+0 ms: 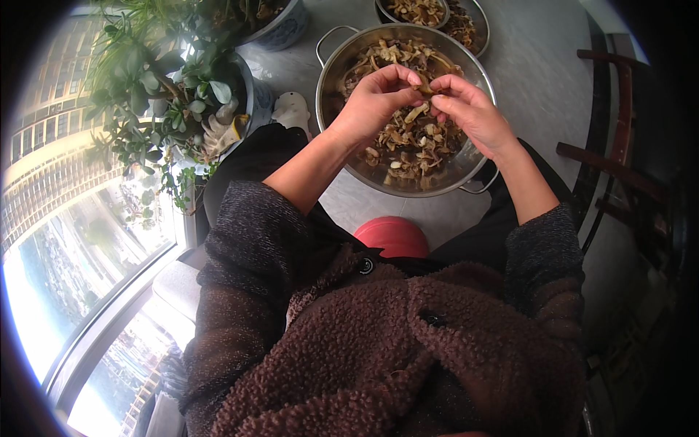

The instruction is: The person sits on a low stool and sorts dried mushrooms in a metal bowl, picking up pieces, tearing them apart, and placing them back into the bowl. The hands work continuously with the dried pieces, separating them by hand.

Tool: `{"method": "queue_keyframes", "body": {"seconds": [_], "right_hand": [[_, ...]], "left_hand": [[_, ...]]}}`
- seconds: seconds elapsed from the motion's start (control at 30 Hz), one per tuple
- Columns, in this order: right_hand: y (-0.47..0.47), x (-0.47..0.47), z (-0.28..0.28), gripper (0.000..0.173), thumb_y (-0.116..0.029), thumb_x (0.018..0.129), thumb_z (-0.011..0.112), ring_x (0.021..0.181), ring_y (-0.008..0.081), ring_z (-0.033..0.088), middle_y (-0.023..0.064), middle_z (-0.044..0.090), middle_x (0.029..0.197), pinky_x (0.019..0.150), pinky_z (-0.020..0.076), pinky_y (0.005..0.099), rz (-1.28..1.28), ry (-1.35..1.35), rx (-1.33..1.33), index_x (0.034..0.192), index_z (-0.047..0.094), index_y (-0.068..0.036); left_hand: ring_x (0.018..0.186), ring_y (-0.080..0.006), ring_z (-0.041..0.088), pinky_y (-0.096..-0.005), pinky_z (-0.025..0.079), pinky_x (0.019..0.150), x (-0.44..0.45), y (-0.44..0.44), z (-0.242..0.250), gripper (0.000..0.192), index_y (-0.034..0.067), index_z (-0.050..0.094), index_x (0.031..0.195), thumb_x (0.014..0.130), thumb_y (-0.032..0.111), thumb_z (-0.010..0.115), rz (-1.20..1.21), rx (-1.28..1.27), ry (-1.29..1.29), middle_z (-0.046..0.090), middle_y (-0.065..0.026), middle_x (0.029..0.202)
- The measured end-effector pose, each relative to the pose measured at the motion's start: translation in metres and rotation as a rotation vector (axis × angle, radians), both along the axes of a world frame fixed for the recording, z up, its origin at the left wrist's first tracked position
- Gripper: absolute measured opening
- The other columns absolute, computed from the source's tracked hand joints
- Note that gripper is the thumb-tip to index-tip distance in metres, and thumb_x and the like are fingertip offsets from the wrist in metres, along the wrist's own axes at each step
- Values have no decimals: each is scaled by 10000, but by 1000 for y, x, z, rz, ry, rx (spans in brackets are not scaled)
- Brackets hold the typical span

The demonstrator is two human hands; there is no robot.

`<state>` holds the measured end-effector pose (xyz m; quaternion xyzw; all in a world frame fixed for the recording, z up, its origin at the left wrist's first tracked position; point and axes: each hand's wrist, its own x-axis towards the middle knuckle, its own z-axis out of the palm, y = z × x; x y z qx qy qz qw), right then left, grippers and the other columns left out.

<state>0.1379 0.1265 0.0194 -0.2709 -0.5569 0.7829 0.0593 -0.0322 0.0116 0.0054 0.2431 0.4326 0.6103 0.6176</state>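
Observation:
Both of my hands meet over a wide two-handled stainless steel basin (323,95). Between the fingertips they share a small brown piece (424,86) that looks like mushroom. My left hand (379,94) pinches it from the left side, thumb against fingers. From the right, my right hand (471,109) grips its other edge, partly covering it. Below them, many torn pale and brown mushroom pieces (418,139) lie in the basin, apparently in shallow water. My hands hide the middle of the heap.
Beyond the basin stand a small metal bowl (446,21) and a larger one (485,33), both holding brown pieces. Potted plants (175,82) and a work glove (221,134) are at left by the window. A red stool (390,236) sits between my legs; dark wooden furniture (622,109) stands right.

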Motion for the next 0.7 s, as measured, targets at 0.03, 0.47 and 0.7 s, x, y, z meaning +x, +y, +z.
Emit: {"method": "queue_keyframes", "body": {"seconds": [0.03, 0.47, 0.7], "right_hand": [[-2, -2, 0, 177, -141, 917, 572, 853, 73, 535, -10, 564, 933, 760, 430, 235, -18, -19, 8, 1071, 560, -55], [-8, -7, -7, 86, -72, 906, 564, 796, 39, 519, -33, 560, 888, 722, 427, 204, -82, 7, 174, 986, 579, -46], [-11, -7, -11, 38, -38, 841, 567, 767, 11, 505, -65, 550, 813, 684, 406, 186, -133, 11, 210, 863, 591, -57]], "left_hand": [[942, -118, 580, -263, 451, 883, 2, 0, 1, 144, 61, 568, 991, 861, 12, 606, -1, 9, 32, 601, -20, 998], [807, -50, 547, -199, 457, 748, 10, 0, 1, 100, 30, 589, 944, 851, 11, 620, 48, 0, 203, 587, 26, 869], [711, -44, 520, -209, 455, 658, 15, 0, -4, 92, 26, 598, 900, 828, 38, 655, 89, 31, 462, 577, 31, 790]]}}
